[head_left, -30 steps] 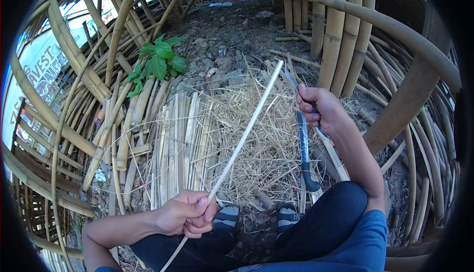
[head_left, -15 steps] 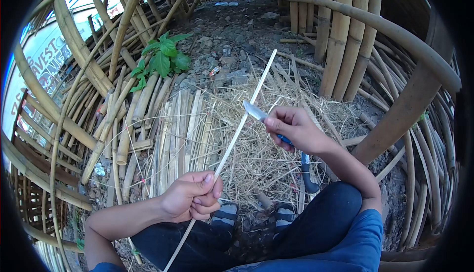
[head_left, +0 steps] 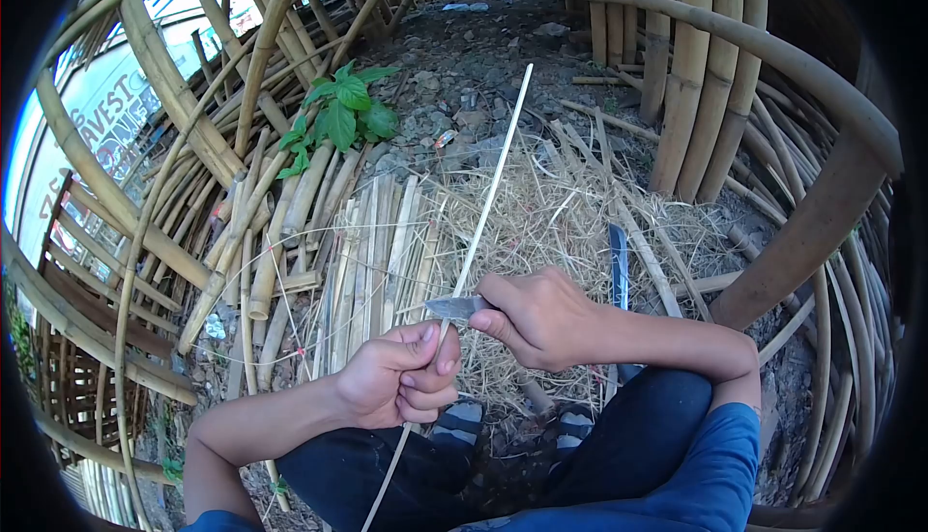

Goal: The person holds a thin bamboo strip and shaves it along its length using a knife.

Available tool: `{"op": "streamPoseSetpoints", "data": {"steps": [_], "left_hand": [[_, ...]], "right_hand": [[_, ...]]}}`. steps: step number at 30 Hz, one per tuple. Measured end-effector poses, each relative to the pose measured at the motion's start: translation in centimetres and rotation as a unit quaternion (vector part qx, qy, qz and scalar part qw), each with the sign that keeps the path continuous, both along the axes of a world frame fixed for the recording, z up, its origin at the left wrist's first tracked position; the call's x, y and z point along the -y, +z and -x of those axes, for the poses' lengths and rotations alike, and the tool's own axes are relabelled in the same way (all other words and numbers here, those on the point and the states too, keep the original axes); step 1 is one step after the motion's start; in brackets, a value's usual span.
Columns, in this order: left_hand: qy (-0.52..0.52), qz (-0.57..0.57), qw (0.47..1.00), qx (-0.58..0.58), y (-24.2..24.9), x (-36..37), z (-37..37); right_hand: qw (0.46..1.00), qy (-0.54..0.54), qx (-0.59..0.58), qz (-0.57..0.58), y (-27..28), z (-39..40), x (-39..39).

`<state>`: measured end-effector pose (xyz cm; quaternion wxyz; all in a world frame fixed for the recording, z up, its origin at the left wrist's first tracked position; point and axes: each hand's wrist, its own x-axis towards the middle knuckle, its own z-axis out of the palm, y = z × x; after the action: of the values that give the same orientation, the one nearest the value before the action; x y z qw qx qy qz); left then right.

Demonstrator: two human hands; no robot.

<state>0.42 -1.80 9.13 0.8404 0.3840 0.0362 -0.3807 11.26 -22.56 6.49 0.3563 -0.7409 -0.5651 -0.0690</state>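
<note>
Two bare hands meet just in front of the person's knees, low in the middle of the head view. The left hand is closed in a fist around a long, thin, pale bamboo strip, thumb pressed against it at the top of the fist; the strip runs from below the fist, near the bottom edge of the view, up and slightly to the right, its far tip ending over the stony ground. The right hand has its fingers curled tight around the handle of a small knife, whose short grey blade points left and lies against the strip just above the left thumb. The two hands sit just beside each other, almost touching.

Under the strip, the ground carries a heap of dry shavings, and left of the heap lies a row of flat split bamboo slats. A dark, blue-handled machete lies on the shavings just beyond the right wrist. A green leafy plant grows at the far left of the stony patch. Thick bamboo poles stand along the far right, and more curved poles crowd the left side. The person wears dark trousers.
</note>
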Motion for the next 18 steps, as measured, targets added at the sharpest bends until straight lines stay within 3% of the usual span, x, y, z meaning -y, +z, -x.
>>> {"op": "streamPoseSetpoints", "data": {"steps": [5,18], "left_hand": [[-0.005,0.015,1.000,0.011,0.0,0.0,0.2],[0.019,-0.004,1.000,-0.001,0.5,0.3,0.1]], "right_hand": [[0.997,-0.018,0.073,-0.036,-0.2,-0.2,-0.3],[0.992,-0.061,0.101,-0.046,-0.2,-1.1,-0.1]]}}
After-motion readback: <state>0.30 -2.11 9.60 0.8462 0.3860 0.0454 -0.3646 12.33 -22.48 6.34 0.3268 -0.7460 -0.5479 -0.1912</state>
